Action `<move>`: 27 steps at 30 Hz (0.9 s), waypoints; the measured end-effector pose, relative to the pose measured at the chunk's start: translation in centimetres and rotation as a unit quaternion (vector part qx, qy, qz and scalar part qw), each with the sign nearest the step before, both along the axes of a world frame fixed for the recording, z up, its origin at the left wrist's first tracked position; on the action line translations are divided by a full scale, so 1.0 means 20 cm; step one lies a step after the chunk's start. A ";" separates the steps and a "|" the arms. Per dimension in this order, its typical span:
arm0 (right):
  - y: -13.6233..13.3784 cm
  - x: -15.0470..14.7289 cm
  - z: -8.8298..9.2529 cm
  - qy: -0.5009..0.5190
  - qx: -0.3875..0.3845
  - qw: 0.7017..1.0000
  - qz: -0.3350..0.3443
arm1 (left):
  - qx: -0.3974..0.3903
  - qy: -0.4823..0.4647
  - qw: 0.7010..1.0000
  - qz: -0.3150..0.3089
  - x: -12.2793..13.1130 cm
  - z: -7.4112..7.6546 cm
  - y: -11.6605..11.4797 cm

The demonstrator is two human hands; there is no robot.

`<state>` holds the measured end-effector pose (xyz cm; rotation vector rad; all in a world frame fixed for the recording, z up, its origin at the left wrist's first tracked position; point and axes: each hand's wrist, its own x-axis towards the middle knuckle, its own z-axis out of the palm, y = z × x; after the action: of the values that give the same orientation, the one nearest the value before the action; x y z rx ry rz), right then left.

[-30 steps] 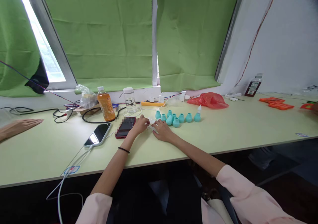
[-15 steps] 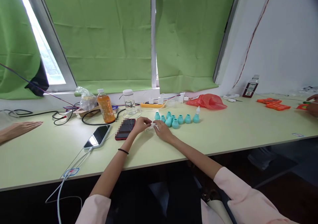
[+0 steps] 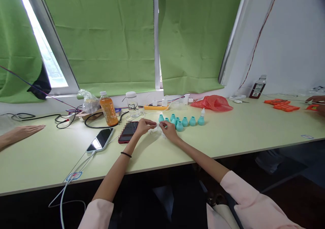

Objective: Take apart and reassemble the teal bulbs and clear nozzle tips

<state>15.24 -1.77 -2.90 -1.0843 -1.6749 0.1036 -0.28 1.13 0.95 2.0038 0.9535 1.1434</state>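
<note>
My left hand (image 3: 145, 127) and my right hand (image 3: 169, 131) almost meet above the table, each with thumb and fingers pinched. Whatever lies between their fingertips is too small and pale to name. Just below them on the tabletop is a cluster of small whitish translucent pieces (image 3: 156, 130), partly covered by the hands. Several turquoise bulb-shaped pots with open necks (image 3: 179, 126) stand behind and to the right of my right hand. The rightmost turquoise pot (image 3: 201, 121) carries a white pointed tip (image 3: 202, 112). Beside my left wrist lies a dark phone in a red case (image 3: 127, 133).
A charging phone (image 3: 100, 140), an orange drink bottle (image 3: 108, 109) and a clear jar (image 3: 132, 104) are on the left. Behind stand a yellow power strip (image 3: 156, 108) and a red plastic bag (image 3: 212, 103). Other people's hands rest at far left (image 3: 24, 134) and far right (image 3: 318, 100).
My right hand has shifted slightly right and down, its fingers more tightly pinched. More of the whitish pieces below now shows. My left hand stays nearly in place.
</note>
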 end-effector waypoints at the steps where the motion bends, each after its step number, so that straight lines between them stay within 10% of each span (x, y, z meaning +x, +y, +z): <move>1: -0.01 0.00 0.00 0.006 -0.002 1.000 0.006 | 0.003 -0.004 1.000 0.001 0.00 0.00 0.00; 27: -0.04 -0.02 0.03 0.053 -0.014 0.998 0.035 | 0.045 0.041 0.998 -0.018 0.01 0.03 -0.03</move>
<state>14.94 -2.55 -2.29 -1.0244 -1.6197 0.2267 -0.07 0.44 1.57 2.1466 0.9174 1.1105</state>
